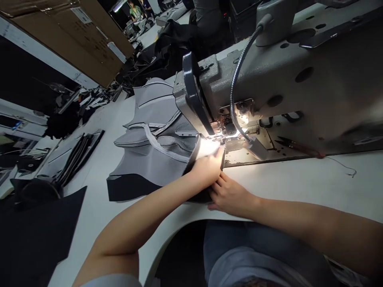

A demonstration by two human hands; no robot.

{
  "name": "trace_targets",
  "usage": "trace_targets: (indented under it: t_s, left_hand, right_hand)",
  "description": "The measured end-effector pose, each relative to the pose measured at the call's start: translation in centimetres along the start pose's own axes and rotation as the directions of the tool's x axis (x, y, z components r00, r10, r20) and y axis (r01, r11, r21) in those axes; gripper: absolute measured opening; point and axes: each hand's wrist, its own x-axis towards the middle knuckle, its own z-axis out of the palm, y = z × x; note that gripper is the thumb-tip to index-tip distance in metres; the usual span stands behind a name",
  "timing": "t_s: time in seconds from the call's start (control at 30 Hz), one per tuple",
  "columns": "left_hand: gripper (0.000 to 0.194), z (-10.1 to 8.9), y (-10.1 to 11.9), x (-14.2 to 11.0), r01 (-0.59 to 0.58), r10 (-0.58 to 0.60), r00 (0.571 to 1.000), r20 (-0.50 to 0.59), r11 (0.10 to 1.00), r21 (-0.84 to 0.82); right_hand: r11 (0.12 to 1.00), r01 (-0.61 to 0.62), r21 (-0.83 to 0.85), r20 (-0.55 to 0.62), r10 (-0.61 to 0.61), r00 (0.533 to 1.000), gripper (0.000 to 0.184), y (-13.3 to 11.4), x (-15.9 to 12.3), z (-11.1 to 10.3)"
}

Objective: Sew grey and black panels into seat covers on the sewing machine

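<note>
A grey and black fabric piece (140,161) with sewn seams and a pale strip (161,148) spreads to the left of the sewing machine (206,85). Its right end runs up to the brightly lit needle area. My left hand (208,167) is closed on the fabric edge just in front of the presser foot, fingertips in the glare. Just below and to the right, my right hand (231,195) pinches the dark lower edge of the same piece. The two hands nearly touch, and part of the fabric between them is hidden.
Scissors-like snips (299,146) with a loose thread lie on the machine bed. A bendable lamp (259,148) hangs by the needle. Stacked dark pieces (76,159) and a black sheet (38,231) lie left. Behind are a cardboard box (66,36) and black cloth (170,48).
</note>
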Motion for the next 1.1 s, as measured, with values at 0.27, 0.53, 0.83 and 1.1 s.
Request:
trace_targets:
  t_s: [0.27,0.53,0.83,1.1]
  left_hand:
    - [0.074,-2.0,-0.6,-0.3,0.017,0.008,0.977,0.213,0.993,-0.117]
    - [0.073,-1.7,-0.4,-0.3,0.012,0.032,0.984,0.173,0.969,-0.248]
    - [0.053,1.0,-1.4,1.6,-0.101,0.056,0.992,-0.11,0.88,-0.463]
    - [0.032,2.1,-1.9,3.8,-0.22,0.06,0.941,-0.334,0.858,-0.465]
  right_hand:
    - [0.995,-0.02,-0.097,-0.034,0.017,0.999,0.035,-0.1,-0.4,-0.6]
    - [0.971,0.076,-0.225,-0.012,-0.081,0.997,0.028,2.2,-0.9,-0.7]
    - [0.915,0.117,-0.386,0.026,-0.116,0.993,0.038,4.5,-0.9,-1.3]
    - [0.938,-0.043,-0.343,-0.145,-0.007,0.989,0.039,6.8,-1.0,0.7]
